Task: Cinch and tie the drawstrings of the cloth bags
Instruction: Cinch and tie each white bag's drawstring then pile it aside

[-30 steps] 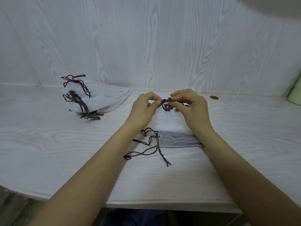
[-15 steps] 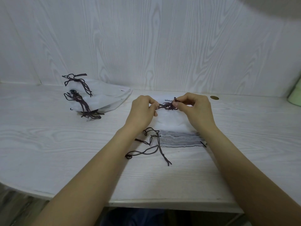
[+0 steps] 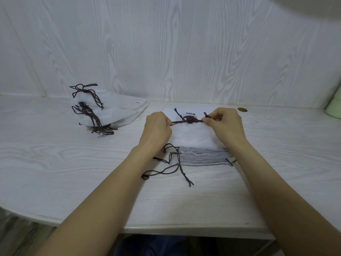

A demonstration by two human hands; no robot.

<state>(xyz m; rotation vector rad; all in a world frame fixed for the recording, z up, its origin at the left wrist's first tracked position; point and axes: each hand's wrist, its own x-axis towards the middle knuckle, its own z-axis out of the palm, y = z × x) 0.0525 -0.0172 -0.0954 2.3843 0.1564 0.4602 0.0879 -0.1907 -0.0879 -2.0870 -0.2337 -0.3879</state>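
While both hands work at the far end of the stack, the scene reads as follows.

Left hand: the left hand [image 3: 157, 129] lies knuckles up, its fingers curled and pinching the left end of the dark brown drawstring cord [image 3: 180, 122] where the cord enters the fist.

Right hand: the right hand [image 3: 226, 124] has thumb and forefinger clamped together on the right end of that cord, a small loop of cord [image 3: 205, 114] sticking up just above the fingertips.

Cord: it runs taut and nearly level between the two hands, with a bunched dark knot [image 3: 190, 120] about midway and a short loose tail [image 3: 177, 112] pointing up and left from it.

Top bag: the white translucent cloth bag [image 3: 191, 134] being tied lies on top of the stack, its gathered neck at the knot, directly between the hands.

Stack: the pile of flat white cloth bags [image 3: 202, 157] sits on the pale wood-grain tabletop [image 3: 55, 163] under both wrists, layered edges facing the person; loose dark cords [image 3: 171, 163] trail from its left near corner onto the table.

Paper: a white sheet printed with upside-down "broun" [image 3: 192, 113] lies just beyond the knot.

Tied bags: a heap of white cloth bags with knotted dark drawstrings [image 3: 110, 111] rests well apart to the left, near the white panelled wall [image 3: 166, 52].

Other: a small round brown disc [image 3: 242, 109] lies just beyond the right hand; a pale green object [image 3: 334, 108] is cut off at the right edge.
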